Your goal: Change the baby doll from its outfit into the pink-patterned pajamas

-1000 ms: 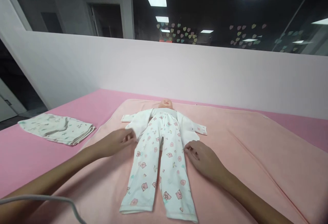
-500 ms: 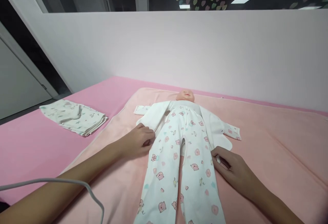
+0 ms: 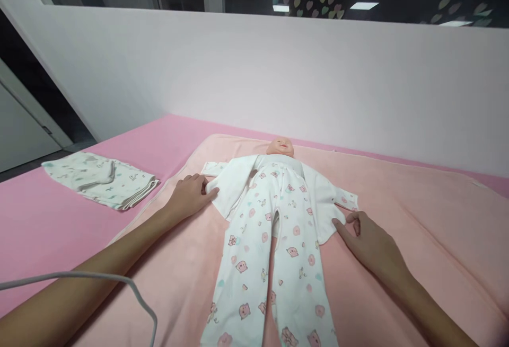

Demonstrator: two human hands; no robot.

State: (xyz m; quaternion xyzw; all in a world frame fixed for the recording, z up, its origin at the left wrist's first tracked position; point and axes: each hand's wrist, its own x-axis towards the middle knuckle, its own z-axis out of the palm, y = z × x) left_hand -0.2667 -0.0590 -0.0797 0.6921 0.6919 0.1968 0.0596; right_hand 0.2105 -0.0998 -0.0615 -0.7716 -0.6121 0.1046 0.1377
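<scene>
A baby doll lies on its back with its head [image 3: 280, 147] at the far end. White baby pants [image 3: 274, 251] printed with pink animals lie lengthwise toward me, over the middle of a white baby shirt [image 3: 234, 180]. Its open front panels spread out to both sides, with printed cuffs on the sleeves. At the left panel's outer edge, my left hand [image 3: 190, 194] pinches the cloth between thumb and fingers. My right hand [image 3: 371, 241] has thumb and forefinger closed on the right panel's outer corner, just below the cuff. The doll's body is hidden by the clothes.
Folded printed cloth [image 3: 103, 180] lies on the pink mat [image 3: 27, 230] at the left. A peach blanket [image 3: 429, 251] is spread beneath the doll. A grey cable [image 3: 79, 274] crosses above my left forearm. Behind stands a white wall [image 3: 302, 82] with dark windows over it.
Both hands have moved outward from beside the pants' legs, the left also farther away. The shirt's panels are now spread wider on both sides. The view has shifted slightly.
</scene>
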